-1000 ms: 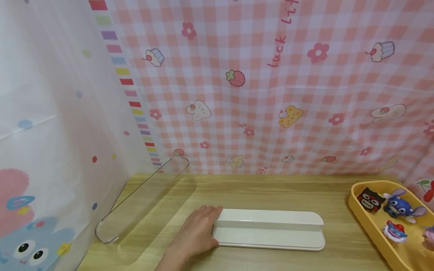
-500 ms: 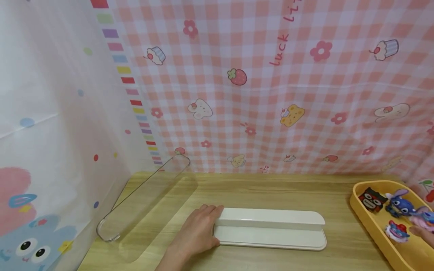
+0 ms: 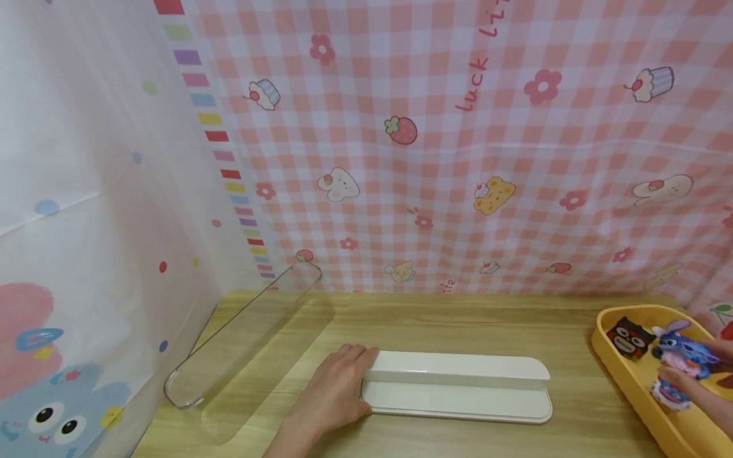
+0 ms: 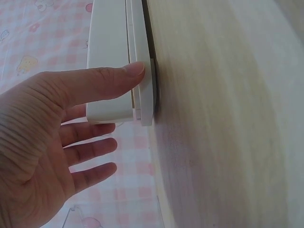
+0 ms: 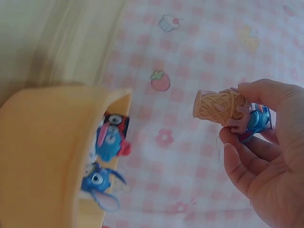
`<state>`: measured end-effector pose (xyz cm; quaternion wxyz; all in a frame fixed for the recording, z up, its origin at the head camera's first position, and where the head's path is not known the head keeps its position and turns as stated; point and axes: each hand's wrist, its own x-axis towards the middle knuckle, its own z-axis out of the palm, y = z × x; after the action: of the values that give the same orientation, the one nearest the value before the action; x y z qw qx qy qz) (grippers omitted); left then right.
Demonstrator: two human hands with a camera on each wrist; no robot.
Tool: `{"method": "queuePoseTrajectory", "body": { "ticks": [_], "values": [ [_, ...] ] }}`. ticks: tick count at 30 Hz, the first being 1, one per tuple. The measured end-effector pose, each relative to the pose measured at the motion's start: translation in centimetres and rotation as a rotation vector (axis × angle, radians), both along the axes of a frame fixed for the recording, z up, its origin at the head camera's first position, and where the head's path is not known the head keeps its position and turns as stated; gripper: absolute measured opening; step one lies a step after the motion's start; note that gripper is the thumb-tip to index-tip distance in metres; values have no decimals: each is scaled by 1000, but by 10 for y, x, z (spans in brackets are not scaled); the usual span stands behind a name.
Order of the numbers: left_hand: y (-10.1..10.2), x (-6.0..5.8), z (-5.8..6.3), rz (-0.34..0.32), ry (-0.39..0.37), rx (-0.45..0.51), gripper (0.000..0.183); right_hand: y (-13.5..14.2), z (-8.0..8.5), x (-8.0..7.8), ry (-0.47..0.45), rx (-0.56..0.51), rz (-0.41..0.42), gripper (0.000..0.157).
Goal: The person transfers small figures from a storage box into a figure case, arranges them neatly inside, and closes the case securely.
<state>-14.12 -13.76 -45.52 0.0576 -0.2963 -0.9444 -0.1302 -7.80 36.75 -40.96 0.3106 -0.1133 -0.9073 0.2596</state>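
Along the right edge of the tabletop, close to its back corner, sits a yellow tray, and over it I can see a person's right hand pinching an ice-cream toy between thumb and fingers. The toy's waffle cone is lying over sideways, with its pink and blue upper part partly hidden by the fingers. It is up off the tray and apart from the figures inside: an owl block near the tray's far left corner, a blue long-eared figure beside it, and a small red-capped figure nearer to me.

Out in the middle of the tabletop lies a long white stand, its length running roughly with the back edge. The left hand grips its left end, thumb on the front rim and a finger behind; the other fingers are spread loosely, just past that end.

By the left edge, reaching toward the back corner, a clear cover lies slantwise, well apart from the tray. Pink checked cloth hangs behind the back edge, and a white printed cloth hangs along the left.
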Motion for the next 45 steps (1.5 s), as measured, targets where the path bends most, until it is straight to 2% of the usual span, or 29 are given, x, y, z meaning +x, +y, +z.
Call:
{"method": "queuePoseTrajectory", "body": {
  "ticks": [2,4,7,10,12,15,18,23,25,27,33,35,40,45],
  "values": [
    [0,0,0,1,-1,-1,88,-6,3,-2,-5,-52,-22,58],
    [1,0,0,3,-5,-2,88,-12,5,-2,61,-78,13,60],
    [2,0,1,5,-12,-1,89,-18,7,-4,214,-71,150,62],
    [2,0,1,3,-11,1,89,-25,11,-6,284,-32,255,72],
    [2,0,0,1,-5,3,89,-30,13,-7,285,-23,296,73],
    [2,0,0,-1,4,4,89,-37,18,-8,240,9,322,65],
    [2,0,-1,4,-2,5,89,-44,22,-10,244,62,372,69],
    [2,0,-1,10,-13,7,89,-61,29,-10,206,145,353,68],
    [2,0,-1,11,-15,8,88,-68,30,-10,171,136,346,65],
    [1,1,-1,11,-18,11,88,-73,31,-10,167,125,374,66],
    [1,1,-1,8,-6,17,87,-88,33,-14,128,87,391,56],
    [1,1,-1,6,0,17,87,-93,33,-16,136,95,404,56],
    [0,1,0,9,-9,19,87,-103,30,-22,218,130,479,62],
    [-1,1,1,7,-18,17,87,-114,29,-25,258,135,493,61]
  ]
}}
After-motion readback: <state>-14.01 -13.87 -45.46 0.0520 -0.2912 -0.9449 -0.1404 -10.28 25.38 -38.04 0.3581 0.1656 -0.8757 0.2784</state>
